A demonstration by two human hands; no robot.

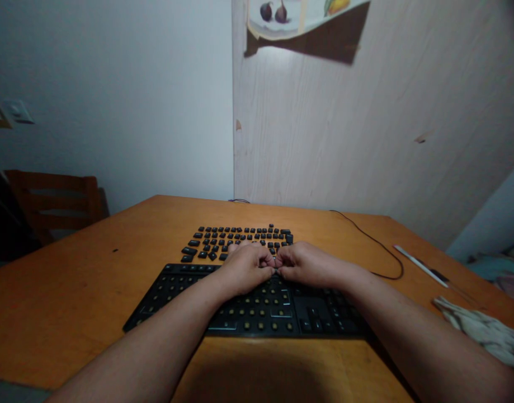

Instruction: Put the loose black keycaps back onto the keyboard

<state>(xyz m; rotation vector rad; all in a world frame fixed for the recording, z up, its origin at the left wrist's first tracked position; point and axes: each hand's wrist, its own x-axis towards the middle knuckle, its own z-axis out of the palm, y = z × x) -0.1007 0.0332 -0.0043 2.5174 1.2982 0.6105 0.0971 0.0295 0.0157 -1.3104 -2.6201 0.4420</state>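
Observation:
A black keyboard (257, 327) lies on the table, most of its main block stripped of keycaps so that bare switch stems show. Its arrow keys and part of the number pad still carry caps. Over the upper edge of the keyboard, my left hand (246, 266) and my right hand (309, 264) meet, fingertips nearly touching. Both are closed in a pinch, and whatever is between the fingers is too small to make out. Loose black keycaps (215, 242) lie in rows just behind the keyboard, partly hidden by my left hand.
A wooden table (93, 302) reaches back to the wall. On its right lie a black cable (385, 246), a thin white strip (420, 266), a dark slim object (439, 275) and pale crumpled cloth (483, 330). A wooden chair (59, 201) stands at the left.

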